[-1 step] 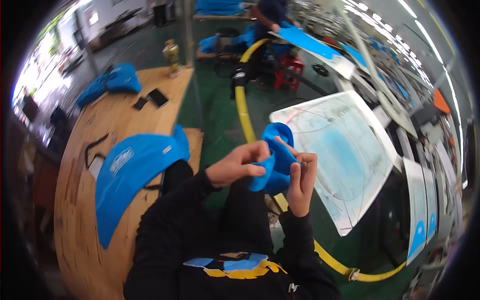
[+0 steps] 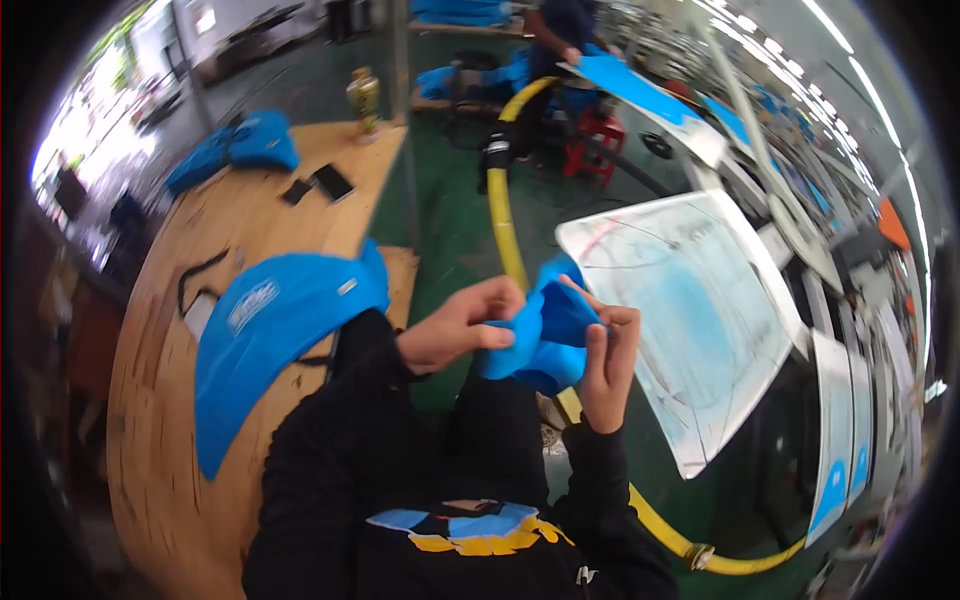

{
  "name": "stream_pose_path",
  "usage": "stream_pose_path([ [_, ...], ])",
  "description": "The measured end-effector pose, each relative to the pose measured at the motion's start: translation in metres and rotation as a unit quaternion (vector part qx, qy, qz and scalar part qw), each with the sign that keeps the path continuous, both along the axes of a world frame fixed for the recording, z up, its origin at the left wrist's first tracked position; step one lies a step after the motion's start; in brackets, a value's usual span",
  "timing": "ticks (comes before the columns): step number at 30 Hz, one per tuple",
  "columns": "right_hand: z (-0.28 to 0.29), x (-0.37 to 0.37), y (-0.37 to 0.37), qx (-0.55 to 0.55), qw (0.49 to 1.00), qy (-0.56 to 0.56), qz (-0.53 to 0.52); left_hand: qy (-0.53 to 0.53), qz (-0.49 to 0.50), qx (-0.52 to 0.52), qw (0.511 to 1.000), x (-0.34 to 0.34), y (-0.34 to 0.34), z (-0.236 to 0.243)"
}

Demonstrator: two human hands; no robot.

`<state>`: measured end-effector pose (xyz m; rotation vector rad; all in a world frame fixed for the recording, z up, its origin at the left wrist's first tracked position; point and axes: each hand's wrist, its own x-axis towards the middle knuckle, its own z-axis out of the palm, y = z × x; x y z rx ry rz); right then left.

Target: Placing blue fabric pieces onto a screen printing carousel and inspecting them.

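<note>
My left hand (image 2: pixel 462 325) pinches the near-left edge of a folded blue fabric piece (image 2: pixel 552 355) between thumb and fingers. My right hand (image 2: pixel 612 365) grips its right side, thumb raised and fingers curled behind it. The piece is held in the air before my body, opened into loops, with some fingertips hidden in it. To my left, a larger blue fabric item (image 2: pixel 260 340) with a white printed patch lies on the wooden table (image 2: pixel 160 420), a black strap (image 2: pixel 195 265) beside it.
A pale stained platen (image 2: pixel 680 300) stands at right, more boards (image 2: pixel 830 440) beyond. A yellow hose (image 2: pixel 500 210) curves across the green floor. A phone (image 2: pixel 332 183), bottle (image 2: pixel 363 100) and blue bundle (image 2: pixel 260 140) sit on the table. A co-worker (image 2: pixel 550 35) works behind, near a red stool (image 2: pixel 600 145).
My left hand has moved slightly left, spreading the blue piece a little wider. The surroundings sit a little further right and mostly higher in the picture.
</note>
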<state>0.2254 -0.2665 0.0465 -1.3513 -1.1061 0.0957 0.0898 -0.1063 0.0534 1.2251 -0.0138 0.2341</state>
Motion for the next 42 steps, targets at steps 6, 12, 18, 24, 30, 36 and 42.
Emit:
stream_pose_path([
  [6, -0.06, 0.01, -0.001, -0.107, 0.987, -0.019, -0.117, 0.022, 0.321, -0.12, 0.939, -0.201, 0.01, -0.043],
  [12, -0.063, -0.022, 0.083, -0.099, 0.968, 0.203, 0.109, -0.053, 0.604, -0.198, 0.77, -0.346, -0.021, -0.068],
  [18, -0.031, -0.065, 0.215, -0.026, 0.883, 0.359, 0.301, -0.209, 0.643, -0.144, 0.723, -0.453, 0.034, -0.066],
  [24, -0.039, -0.072, 0.284, 0.077, 0.807, 0.408, 0.419, -0.239, 0.712, -0.039, 0.659, -0.462, 0.045, -0.039],
  [30, -0.139, -0.086, 0.284, -0.037, 0.809, 0.47, 0.35, -0.01, 0.743, -0.023, 0.669, -0.495, 0.045, -0.126],
  [36, -0.192, -0.094, 0.269, -0.142, 0.801, 0.508, 0.284, 0.246, 0.729, 0.097, 0.632, -0.481, 0.021, -0.147],
  [42, -0.188, -0.084, 0.277, -0.121, 0.801, 0.509, 0.291, 0.34, 0.698, 0.149, 0.612, -0.476, 0.014, -0.133],
])
